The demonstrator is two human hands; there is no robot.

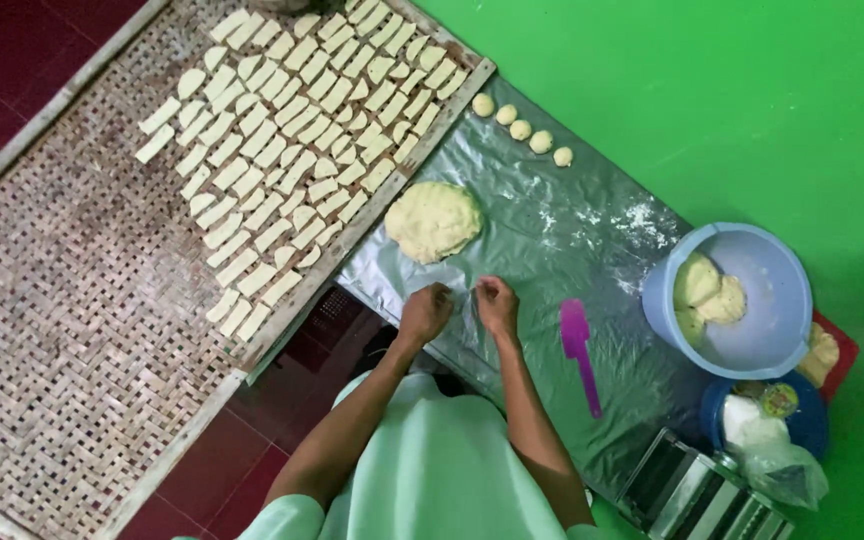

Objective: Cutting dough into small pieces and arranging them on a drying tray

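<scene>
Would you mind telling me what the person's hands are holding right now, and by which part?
It cannot be told: the left hand and right hand are curled close together over the plastic sheet, hiding whatever lies between them.

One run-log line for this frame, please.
left hand closed, on plastic sheet | right hand closed beside it | dough mound ahead | purple scraper right

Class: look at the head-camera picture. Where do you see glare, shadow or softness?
Head view: pale glare streaks the plastic sheet; a dim shadow falls on the green floor beside the blue bowl; the left hand and right hand look slightly soft.
</scene>
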